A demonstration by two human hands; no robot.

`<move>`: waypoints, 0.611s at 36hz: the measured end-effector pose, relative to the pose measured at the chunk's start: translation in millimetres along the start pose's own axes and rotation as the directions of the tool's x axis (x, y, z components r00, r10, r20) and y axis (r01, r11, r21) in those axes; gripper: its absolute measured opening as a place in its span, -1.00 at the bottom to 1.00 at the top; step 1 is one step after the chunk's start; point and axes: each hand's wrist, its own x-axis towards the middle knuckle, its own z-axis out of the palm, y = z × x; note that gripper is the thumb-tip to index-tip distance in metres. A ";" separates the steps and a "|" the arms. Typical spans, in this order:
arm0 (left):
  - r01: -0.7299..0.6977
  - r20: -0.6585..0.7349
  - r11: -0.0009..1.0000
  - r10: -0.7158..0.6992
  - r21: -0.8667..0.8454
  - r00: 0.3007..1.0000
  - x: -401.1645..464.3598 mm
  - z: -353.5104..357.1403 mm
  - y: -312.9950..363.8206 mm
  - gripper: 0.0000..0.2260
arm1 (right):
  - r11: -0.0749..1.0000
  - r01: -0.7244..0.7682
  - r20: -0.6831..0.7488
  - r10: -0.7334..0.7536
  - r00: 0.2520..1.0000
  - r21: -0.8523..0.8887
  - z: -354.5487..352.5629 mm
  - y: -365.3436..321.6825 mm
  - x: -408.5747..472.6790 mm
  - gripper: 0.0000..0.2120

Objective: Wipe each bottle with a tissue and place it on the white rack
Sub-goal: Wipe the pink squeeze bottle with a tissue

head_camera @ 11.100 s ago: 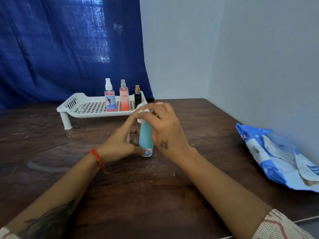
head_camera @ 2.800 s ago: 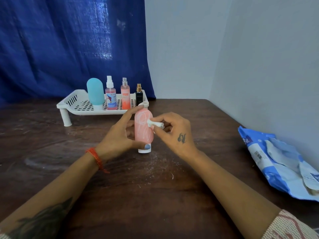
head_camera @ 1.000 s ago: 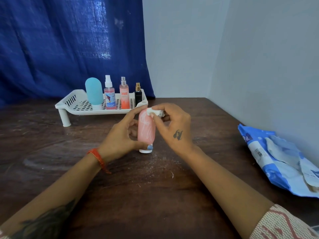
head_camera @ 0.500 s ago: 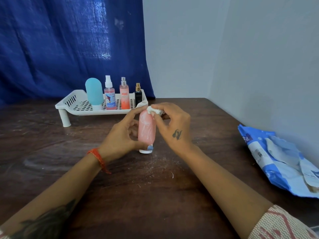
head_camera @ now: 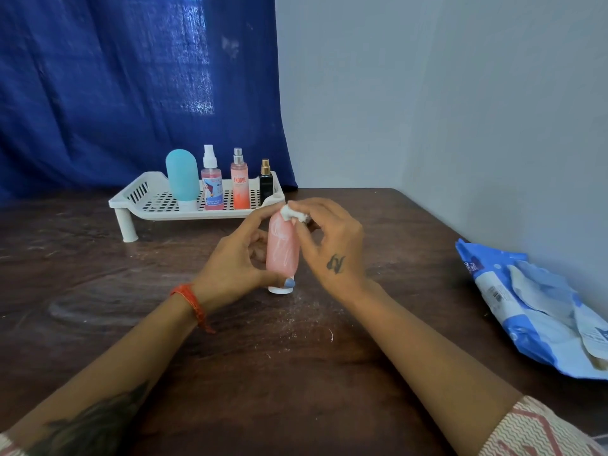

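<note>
A pink squeeze bottle stands cap-down on the dark wooden table, held around its side by my left hand. My right hand pinches a small wad of white tissue against the bottle's rounded top. Behind them the white rack carries a teal bottle, a pink spray bottle, an orange "Engage" spray bottle and a small black perfume bottle.
A blue and white tissue pack lies at the table's right edge against the grey wall. A blue curtain hangs behind the rack. White crumbs dot the table in front of the bottle.
Since 11 s ago the teal bottle has gone from my hands to the rack, and the pink one stands in its place. In the last second the tissue has stayed at the bottle's top, shifting slightly.
</note>
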 end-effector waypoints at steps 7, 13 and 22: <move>-0.003 0.000 1.000 0.003 -0.028 1.000 0.0 -0.5 -3.0 -0.07 | 0.998 0.060 0.055 -0.059 0.997 -0.017 -2.5 2.3 -3.2 -0.83; 0.000 0.000 1.000 0.000 0.008 1.000 0.0 -0.1 -1.7 -0.09 | 0.999 -0.019 0.028 0.020 0.999 -0.033 -3.2 5.6 -3.9 -0.85; -0.022 -0.022 1.000 0.022 -0.017 1.000 -0.4 -0.4 -0.9 -0.14 | 0.984 0.174 0.101 -0.171 0.980 -0.026 -0.6 -1.7 -2.4 -0.75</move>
